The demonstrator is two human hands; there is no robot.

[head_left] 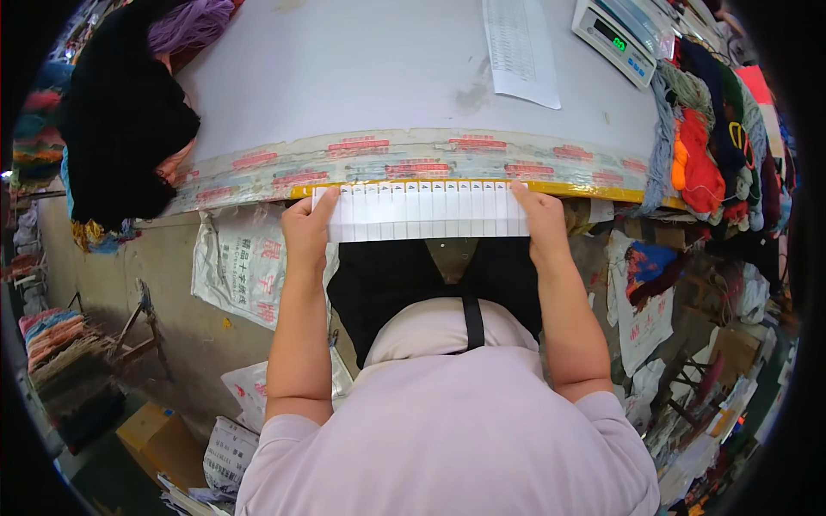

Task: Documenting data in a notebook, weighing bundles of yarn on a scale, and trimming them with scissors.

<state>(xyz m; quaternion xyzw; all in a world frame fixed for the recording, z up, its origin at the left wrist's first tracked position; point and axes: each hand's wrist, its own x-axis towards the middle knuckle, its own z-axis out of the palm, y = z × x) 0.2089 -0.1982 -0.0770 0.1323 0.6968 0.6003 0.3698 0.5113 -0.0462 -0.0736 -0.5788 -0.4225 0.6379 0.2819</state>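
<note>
A wide white card strip (pixel 430 211), divided into many narrow upright columns with small dark marks along its top, is stretched level in front of me. My left hand (pixel 306 225) pinches its left end, thumb on top. At the right end, my right hand (pixel 545 222) grips it the same way. The strip lies just at the yellow-taped front edge (pixel 585 188) of the table, above my lap. The fingers beneath the strip are hidden.
On the pale table (pixel 344 77) lie black yarn (pixel 120 112) and purple yarn (pixel 191 26) at left. A printed sheet (pixel 523 60), a digital scale (pixel 613 41) and red yarn (pixel 701 163) are at right. White sacks (pixel 232 267) and a cardboard box (pixel 163 443) sit below.
</note>
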